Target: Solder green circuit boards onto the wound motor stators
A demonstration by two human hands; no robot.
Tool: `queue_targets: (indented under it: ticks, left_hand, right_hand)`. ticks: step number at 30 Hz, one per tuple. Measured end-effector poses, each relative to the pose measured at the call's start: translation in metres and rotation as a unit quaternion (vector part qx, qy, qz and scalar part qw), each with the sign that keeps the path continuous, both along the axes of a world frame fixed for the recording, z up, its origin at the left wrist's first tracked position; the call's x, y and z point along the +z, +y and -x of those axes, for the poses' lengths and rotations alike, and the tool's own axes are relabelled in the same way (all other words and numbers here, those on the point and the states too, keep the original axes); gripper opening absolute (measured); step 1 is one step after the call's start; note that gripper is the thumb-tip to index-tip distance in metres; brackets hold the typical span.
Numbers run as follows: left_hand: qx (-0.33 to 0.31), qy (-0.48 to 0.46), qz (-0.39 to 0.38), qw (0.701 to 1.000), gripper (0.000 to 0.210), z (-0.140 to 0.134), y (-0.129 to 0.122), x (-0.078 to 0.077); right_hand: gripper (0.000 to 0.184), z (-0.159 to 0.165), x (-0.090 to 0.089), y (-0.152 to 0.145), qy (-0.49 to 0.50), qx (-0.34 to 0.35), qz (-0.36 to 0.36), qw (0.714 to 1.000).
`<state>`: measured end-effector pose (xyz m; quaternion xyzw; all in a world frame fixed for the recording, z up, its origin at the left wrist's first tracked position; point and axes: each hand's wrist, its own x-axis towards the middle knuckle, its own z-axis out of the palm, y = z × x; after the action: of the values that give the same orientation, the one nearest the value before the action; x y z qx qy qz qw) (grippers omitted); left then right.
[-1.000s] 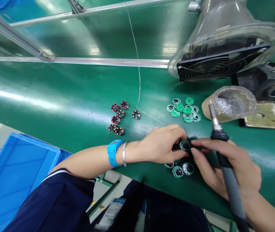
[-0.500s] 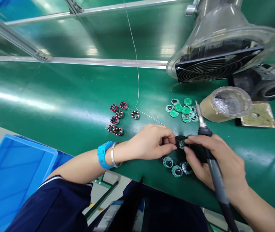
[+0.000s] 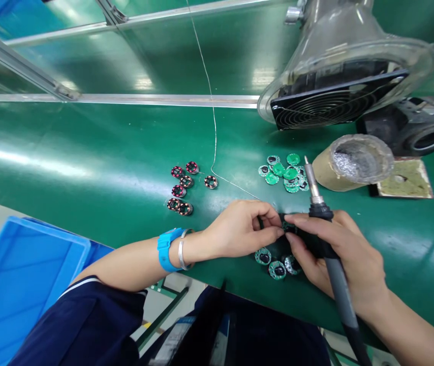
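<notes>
My right hand [image 3: 348, 259] is closed around a soldering iron [image 3: 337, 274], its metal tip pointing up and away from me. The same hand's thumb and forefinger pinch a small round circuit board [image 3: 288, 227], mostly hidden by fingers. My left hand [image 3: 245, 229] is closed, its fingertips pressed at the left edge of that board. A thin solder wire [image 3: 236, 186] runs down from above and disappears behind the left hand's knuckles. Just below the fingers lie several round boards with black centres [image 3: 277, 270]. Beyond them is a pile of round green boards [image 3: 290, 173].
Several small copper-wound coil rings [image 3: 185, 181] lie left on the green table [image 3: 98, 162]. At the right are a solder-crusted cup [image 3: 350, 165], a sponge tray [image 3: 405, 180], and a fume extractor fan [image 3: 327, 104] overhead. A blue crate [image 3: 30, 284] stands at lower left.
My left fingertips have moved slightly right, closer to the right ones, and the board between them is more covered. The view has shifted a little; the iron stays in my right hand.
</notes>
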<state>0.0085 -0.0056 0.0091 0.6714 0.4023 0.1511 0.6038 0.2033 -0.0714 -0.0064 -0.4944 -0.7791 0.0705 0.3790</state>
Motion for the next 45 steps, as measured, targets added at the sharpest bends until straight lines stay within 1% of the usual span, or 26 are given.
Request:
queue_targets:
  ticks: [5,8,14,19,21,24,27,29,31,33,37,38,43,45]
  left_hand:
    - [0.006,-0.010,0.029,1.000,0.010,-0.002,-0.001,-0.001]
    - [0.003,-0.002,0.030,1.000,0.011,-0.002,-0.001,-0.001]
    - [-0.007,0.021,0.012,1.000,0.005,0.001,-0.001,0.001]
    - [-0.009,0.031,0.009,0.999,0.004,0.001,-0.002,0.001]
    - [-0.004,0.036,0.007,0.999,0.003,0.000,-0.003,0.002]
    - [0.003,0.041,0.007,0.999,0.003,-0.001,-0.003,0.002]
    - [0.004,0.042,0.007,0.999,0.003,-0.002,-0.002,0.001]
    - [0.007,0.037,0.006,0.999,0.002,-0.002,-0.002,0.001]
    - [0.015,0.034,0.006,0.999,0.002,-0.002,-0.003,0.000]
    - [0.023,0.035,0.009,0.999,0.002,-0.003,-0.003,0.000]
    - [0.026,0.047,0.015,0.998,0.003,-0.003,-0.003,0.001]
    - [0.026,0.048,0.015,0.998,0.003,-0.004,-0.003,0.001]
    - [0.028,0.045,0.002,0.999,0.003,-0.004,-0.003,0.001]
    - [0.029,0.042,0.000,0.999,0.004,-0.004,-0.003,0.000]
  right_hand:
    - [0.056,-0.002,-0.004,-0.002,0.016,0.031,-0.008,0.999]
    - [0.058,-0.002,-0.005,-0.003,0.024,0.034,-0.006,0.999]
    - [0.054,-0.003,-0.003,-0.001,0.000,0.049,-0.027,0.998]
    - [0.046,-0.004,-0.002,-0.001,-0.021,0.066,-0.022,0.997]
    - [0.047,-0.006,-0.001,-0.002,-0.022,0.059,-0.023,0.998]
    - [0.056,-0.010,0.005,-0.007,-0.013,0.036,-0.015,0.999]
    - [0.062,-0.016,0.019,-0.010,0.033,0.012,-0.008,0.999]
    - [0.057,-0.018,0.031,-0.011,0.057,0.014,0.007,0.998]
    - [0.050,-0.019,0.041,-0.012,0.060,0.040,0.043,0.996]
    - [0.042,-0.017,0.048,-0.015,0.071,0.045,0.066,0.994]
    - [0.027,-0.010,0.048,-0.022,0.127,-0.016,0.080,0.988]
    - [0.024,-0.009,0.048,-0.023,0.132,-0.021,0.082,0.988]
    - [0.021,-0.006,0.051,-0.018,0.109,0.010,0.067,0.992]
    - [0.021,-0.005,0.052,-0.017,0.106,0.012,0.067,0.992]
